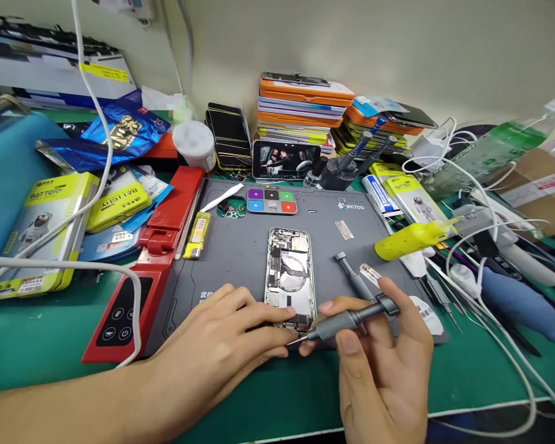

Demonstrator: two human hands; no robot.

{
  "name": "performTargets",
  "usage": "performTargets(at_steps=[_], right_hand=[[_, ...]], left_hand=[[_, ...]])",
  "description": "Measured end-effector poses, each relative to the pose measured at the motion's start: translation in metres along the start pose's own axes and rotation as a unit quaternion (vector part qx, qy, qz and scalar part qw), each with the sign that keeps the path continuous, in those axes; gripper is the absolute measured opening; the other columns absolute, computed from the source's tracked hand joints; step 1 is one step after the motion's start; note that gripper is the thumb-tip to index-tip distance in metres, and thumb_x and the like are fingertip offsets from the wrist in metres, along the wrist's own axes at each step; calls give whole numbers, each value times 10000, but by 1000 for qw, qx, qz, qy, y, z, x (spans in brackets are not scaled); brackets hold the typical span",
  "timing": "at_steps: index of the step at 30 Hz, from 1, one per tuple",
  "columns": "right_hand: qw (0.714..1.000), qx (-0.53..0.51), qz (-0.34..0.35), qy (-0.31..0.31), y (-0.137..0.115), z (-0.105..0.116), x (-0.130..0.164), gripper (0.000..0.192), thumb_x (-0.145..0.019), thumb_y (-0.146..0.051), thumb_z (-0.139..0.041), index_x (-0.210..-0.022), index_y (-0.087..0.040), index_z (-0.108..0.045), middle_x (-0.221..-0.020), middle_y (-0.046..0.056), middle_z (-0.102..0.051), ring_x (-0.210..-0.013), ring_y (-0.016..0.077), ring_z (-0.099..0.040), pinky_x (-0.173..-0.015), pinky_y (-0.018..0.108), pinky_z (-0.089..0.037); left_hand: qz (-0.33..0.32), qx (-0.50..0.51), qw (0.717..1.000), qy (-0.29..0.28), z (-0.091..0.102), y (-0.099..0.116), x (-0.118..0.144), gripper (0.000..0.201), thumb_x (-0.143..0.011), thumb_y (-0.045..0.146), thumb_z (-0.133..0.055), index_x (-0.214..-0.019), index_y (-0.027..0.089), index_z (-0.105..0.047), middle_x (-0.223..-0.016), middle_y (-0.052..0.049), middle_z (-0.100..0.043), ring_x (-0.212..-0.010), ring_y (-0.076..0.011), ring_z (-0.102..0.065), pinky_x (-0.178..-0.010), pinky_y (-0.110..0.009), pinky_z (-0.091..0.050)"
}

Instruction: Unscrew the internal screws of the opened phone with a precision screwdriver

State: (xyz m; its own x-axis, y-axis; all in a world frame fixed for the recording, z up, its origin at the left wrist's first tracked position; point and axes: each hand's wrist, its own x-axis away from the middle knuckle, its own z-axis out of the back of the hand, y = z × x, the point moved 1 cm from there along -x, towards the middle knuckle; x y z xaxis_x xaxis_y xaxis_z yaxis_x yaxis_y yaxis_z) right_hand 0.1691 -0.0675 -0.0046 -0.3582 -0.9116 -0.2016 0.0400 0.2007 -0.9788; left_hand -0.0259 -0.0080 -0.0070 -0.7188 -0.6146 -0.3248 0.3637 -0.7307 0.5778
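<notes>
An opened phone (290, 271) lies face up on the grey work mat (240, 259), its circuit board and a round coil showing. My left hand (226, 333) steadies its lower end, fingers stretched over the bottom edge and the thumb hidden. My right hand (379, 364) is closed around a grey precision screwdriver (337, 324). Its tip points left, close by my left fingertips at the phone's bottom edge; whether it touches a screw I cannot tell. Another grey screwdriver (354, 277) rests on the mat behind my right hand.
A red clamp device (161, 246) borders the mat's left side. A yellow battery (197, 235), a white spudger (222, 197) and a coloured screw tray (272, 202) lie on the mat. Behind stand a phone playing video (287, 160) and a screwdriver holder (345, 169). White cables (504, 345) cross the right side.
</notes>
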Motion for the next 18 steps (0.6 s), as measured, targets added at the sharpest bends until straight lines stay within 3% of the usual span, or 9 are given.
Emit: performTargets(at_steps=[6, 12, 18], right_hand=[[999, 10, -31, 26, -5, -7, 2, 449, -1096, -276, -587, -1515, -420, -514, -1120, 42, -753, -702, 151, -737, -715, 361, -699], [999, -13, -33, 4, 0, -1, -2, 478, -1091, -272, -607, -1531, -433, -510, -1055, 25, -748, -682, 133, -745, -633, 281, -684], [999, -17, -38, 12, 0, 1, 0, 477, -1086, -276, -619, -1524, -438, -525, -1038, 17, -749, -674, 124, -748, -647, 258, -684]], left_hand=[[-13, 13, 1000, -9, 1, 0, 0, 150, -1168, 255, -546, -1252, 298, -662, -1438, 91, -729, -965, -201, -574, -821, -368, -374], [-9, 7, 1000, 0, 2, 0, -1, 143, -1159, 280, -566, -1264, 303, -661, -1436, 95, -728, -969, -199, -569, -824, -359, -385], [-7, 3, 1000, 5, 2, 1, -1, 160, -1172, 290, -534, -1268, 298, -662, -1419, 86, -734, -957, -203, -566, -820, -362, -384]])
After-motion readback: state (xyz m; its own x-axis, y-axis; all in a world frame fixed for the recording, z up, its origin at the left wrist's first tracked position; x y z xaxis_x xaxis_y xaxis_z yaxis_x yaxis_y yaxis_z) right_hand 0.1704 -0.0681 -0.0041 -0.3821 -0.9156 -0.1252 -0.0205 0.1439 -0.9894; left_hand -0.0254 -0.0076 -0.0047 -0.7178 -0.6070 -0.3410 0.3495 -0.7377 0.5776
